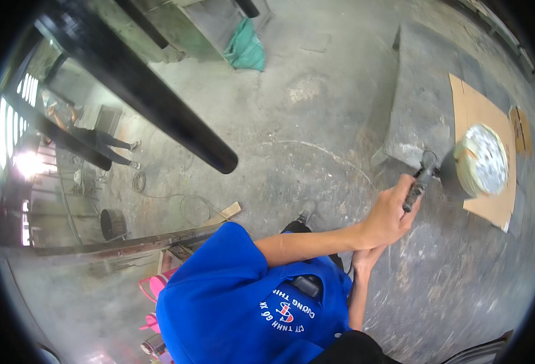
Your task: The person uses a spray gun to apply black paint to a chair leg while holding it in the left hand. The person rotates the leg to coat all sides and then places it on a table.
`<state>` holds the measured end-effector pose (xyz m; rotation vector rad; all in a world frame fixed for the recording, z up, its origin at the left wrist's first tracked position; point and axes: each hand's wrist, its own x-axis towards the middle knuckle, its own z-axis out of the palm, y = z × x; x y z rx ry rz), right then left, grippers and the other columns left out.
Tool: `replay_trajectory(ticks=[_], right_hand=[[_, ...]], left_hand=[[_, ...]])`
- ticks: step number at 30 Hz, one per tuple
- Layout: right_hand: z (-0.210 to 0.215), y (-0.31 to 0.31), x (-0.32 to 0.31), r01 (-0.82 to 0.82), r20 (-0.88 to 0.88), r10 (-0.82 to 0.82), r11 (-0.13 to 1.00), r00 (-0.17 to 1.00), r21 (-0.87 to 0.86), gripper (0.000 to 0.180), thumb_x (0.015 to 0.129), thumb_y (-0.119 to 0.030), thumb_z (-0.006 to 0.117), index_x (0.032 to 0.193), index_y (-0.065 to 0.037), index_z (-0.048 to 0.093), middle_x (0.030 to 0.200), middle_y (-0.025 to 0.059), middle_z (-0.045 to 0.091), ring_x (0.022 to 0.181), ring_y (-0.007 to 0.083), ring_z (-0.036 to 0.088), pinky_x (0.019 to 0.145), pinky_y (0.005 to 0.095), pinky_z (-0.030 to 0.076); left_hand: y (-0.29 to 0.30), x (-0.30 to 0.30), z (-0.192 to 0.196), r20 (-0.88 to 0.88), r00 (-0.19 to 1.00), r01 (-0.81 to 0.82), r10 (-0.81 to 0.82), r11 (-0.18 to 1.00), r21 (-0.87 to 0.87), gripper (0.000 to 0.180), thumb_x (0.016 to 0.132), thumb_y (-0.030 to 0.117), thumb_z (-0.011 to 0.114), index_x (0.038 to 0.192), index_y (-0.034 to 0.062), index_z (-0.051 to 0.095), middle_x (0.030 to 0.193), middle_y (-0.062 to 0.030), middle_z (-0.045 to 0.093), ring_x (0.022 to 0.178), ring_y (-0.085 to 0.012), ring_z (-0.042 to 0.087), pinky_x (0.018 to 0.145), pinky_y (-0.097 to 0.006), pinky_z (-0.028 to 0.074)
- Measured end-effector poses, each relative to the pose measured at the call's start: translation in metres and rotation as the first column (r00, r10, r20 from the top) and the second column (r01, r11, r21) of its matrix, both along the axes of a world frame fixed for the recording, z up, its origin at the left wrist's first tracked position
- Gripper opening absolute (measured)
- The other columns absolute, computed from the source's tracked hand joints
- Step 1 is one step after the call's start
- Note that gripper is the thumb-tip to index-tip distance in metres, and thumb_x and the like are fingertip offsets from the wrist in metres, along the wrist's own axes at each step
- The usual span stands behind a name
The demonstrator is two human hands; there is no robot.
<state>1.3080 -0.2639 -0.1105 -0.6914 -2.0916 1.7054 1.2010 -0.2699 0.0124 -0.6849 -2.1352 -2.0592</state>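
Note:
My left hand (387, 209) is closed around a dark metal spray gun (420, 185), reached out to the right of my body. A curved hook rises from the gun's far end, close to a paint bucket (483, 159). My right hand (369, 257) comes up from below and passes behind my left wrist. Its fingers are mostly hidden there, so their grip does not show. The bucket has a pale, paint-smeared top and dark sides, and it rests on a flat piece of cardboard (491, 209).
The cardboard lies by a grey raised block (422, 91). Black bars (158, 103) slant across the upper left. Farther off are a person (97, 136), a dark bucket (113, 224), a cable (182, 197) on the floor and a green sack (245, 48). Pink items (156, 285) stand at lower left.

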Motion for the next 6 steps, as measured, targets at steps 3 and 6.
replay_trajectory(ticks=[3,6], right_hand=[[-0.008,0.004,0.015,0.053,-0.019,-0.051,0.99,0.999,0.133,0.075,0.096,-0.05,0.061,0.144,0.005,0.047,0.142,0.0204,0.054,0.131,0.0312,0.052,0.109,0.0437,0.043],[0.001,0.011,0.021,-0.17,0.153,0.172,0.985,0.973,-0.026,0.081,0.095,-0.035,0.063,0.161,-0.006,0.027,0.163,0.0212,0.034,0.144,0.023,0.043,0.115,0.0392,0.037]], left_hand=[[-0.003,0.01,-0.006,0.022,0.998,-0.059,0.061,0.995,-0.075,0.02,0.096,0.009,0.066,0.11,0.0016,0.053,0.079,-0.0194,0.062,0.068,-0.0302,0.065,0.057,-0.038,0.048],[-0.022,0.011,0.001,0.318,0.946,0.095,-0.056,0.989,-0.109,0.026,0.097,0.012,0.066,0.118,0.0035,0.053,0.09,-0.0221,0.071,0.085,-0.0378,0.075,0.063,-0.045,0.052]])
